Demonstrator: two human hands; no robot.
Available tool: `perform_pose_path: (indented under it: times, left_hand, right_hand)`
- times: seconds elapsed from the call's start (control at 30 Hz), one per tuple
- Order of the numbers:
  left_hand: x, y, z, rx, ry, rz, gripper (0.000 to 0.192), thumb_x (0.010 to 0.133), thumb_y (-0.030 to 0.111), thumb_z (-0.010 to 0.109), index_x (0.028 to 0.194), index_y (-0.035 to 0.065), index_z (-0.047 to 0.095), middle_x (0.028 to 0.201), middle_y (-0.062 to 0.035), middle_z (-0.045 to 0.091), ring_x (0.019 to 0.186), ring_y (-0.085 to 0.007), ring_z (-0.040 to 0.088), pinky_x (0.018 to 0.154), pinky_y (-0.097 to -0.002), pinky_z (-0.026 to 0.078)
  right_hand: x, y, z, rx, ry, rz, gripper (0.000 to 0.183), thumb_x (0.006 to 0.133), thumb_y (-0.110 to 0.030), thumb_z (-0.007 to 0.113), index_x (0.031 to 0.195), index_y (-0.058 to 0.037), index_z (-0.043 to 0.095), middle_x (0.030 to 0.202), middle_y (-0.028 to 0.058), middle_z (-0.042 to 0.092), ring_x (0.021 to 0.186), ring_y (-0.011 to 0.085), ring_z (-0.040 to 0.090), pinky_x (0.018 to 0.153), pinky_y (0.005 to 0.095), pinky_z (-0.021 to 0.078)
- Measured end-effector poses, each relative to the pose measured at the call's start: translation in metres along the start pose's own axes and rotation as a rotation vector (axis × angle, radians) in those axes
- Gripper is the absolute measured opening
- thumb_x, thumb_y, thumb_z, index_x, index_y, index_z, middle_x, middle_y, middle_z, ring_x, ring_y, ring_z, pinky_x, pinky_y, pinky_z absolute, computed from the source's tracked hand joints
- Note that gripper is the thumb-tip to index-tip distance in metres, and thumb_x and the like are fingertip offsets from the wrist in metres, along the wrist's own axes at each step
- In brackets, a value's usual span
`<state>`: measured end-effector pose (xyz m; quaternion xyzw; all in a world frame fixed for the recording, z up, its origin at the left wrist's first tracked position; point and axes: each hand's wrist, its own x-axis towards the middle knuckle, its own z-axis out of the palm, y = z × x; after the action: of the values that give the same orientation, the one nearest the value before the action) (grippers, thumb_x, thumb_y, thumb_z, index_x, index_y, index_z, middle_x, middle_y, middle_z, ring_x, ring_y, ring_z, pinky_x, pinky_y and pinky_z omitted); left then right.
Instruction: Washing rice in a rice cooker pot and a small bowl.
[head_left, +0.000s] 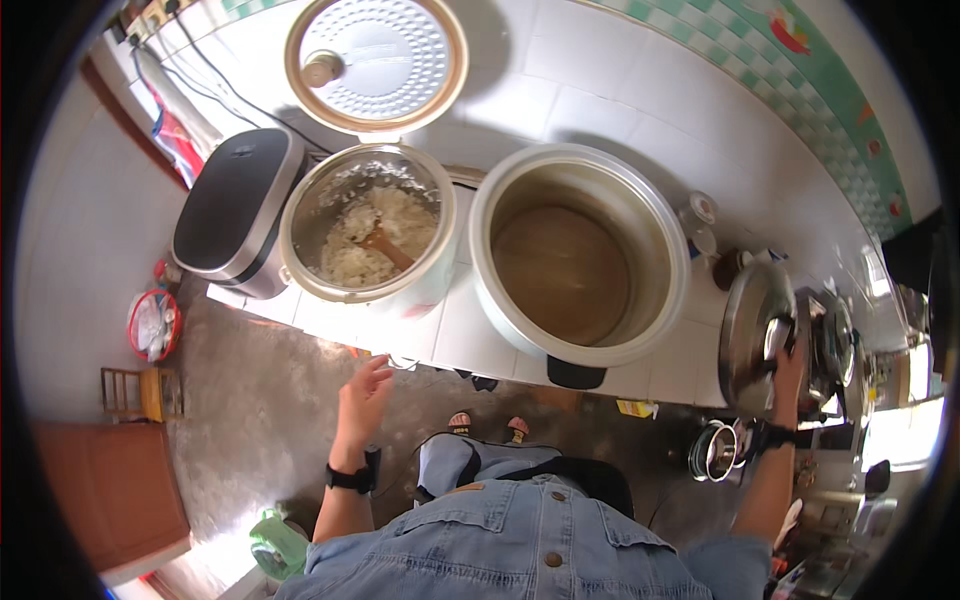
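My right hand (787, 367) is at the handle of a round metal lid (754, 330), which stands tilted at the counter's right end. My left hand (365, 390) hangs in the air in front of the counter edge, fingers apart and holding nothing. Behind it stands a rice cooker (442, 202) with its hinged lid (375, 60) raised; cooked rice (397, 206) and a wooden paddle (390, 251) are inside. To the cooker's right, a large round pot (480, 247) is uncovered, its inside (562, 270) brownish with no food to be seen.
A black and silver appliance (232, 202) stands left of the rice cooker. Jars (701, 210) are by the wall behind the metal lid. Below the tiled counter (480, 330) are a red-rimmed basket (178, 322), a wooden stool (154, 394) and a green bag (277, 544).
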<state>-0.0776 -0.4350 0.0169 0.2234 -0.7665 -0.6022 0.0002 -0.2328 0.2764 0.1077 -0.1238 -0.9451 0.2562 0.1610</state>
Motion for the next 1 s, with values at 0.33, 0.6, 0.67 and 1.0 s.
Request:
perform_pose_path:
  times: [0.33, 0.6, 0.67, 1.0]
  left_hand:
    - [-0.006, 0.005, 0.008, -0.038, 0.027, -0.053, 0.039, 0.082, 0.009, 0.056, 0.120, 0.0015, 0.055, 0.100, -0.0169, 0.066, 0.086, -0.0139, 0.062, 0.075, -0.0264, 0.049]
    - [-0.027, -0.003, 0.000, 0.026, 0.081, -0.079, 0.039, 0.082, 0.009, 0.056, 0.120, 0.0033, 0.056, 0.100, -0.0161, 0.066, 0.085, -0.0143, 0.062, 0.075, -0.0272, 0.049]
    - [-0.030, -0.011, -0.004, 0.025, 0.077, -0.110, 0.039, 0.082, 0.009, 0.056, 0.120, 0.0031, 0.056, 0.100, -0.0159, 0.066, 0.084, -0.0145, 0.062, 0.074, -0.0273, 0.049]
    - [0.019, -0.011, 0.025, 0.080, -0.338, -0.072, 0.040, 0.083, 0.010, 0.057, 0.122, 0.0023, 0.053, 0.104, -0.0160, 0.065, 0.091, -0.0153, 0.061, 0.078, -0.0275, 0.048]
  right_hand:
    - [-0.056, 0.038, 0.155, 0.127, -0.149, 0.166, 0.059, 0.079, -0.017, 0.056, 0.131, 0.0051, 0.039, 0.120, 0.0240, 0.053, 0.110, 0.0341, 0.052, 0.092, 0.0362, 0.0407]
    - [-0.063, 0.022, 0.181, 0.003, -0.179, 0.177, 0.064, 0.079, -0.019, 0.058, 0.134, 0.0035, 0.035, 0.127, 0.0261, 0.047, 0.118, 0.0379, 0.047, 0.097, 0.0400, 0.0384]
    - [-0.065, 0.022, 0.187, 0.043, -0.153, 0.123, 0.063, 0.079, -0.017, 0.059, 0.134, 0.0014, 0.036, 0.124, 0.0219, 0.051, 0.116, 0.0341, 0.050, 0.097, 0.0391, 0.0387]
    - [-0.126, -0.023, 0.096, -0.233, 0.053, 0.188, 0.047, 0.082, -0.018, 0.059, 0.125, -0.0042, 0.047, 0.104, 0.0215, 0.055, 0.099, 0.0364, 0.052, 0.086, 0.0434, 0.0431]
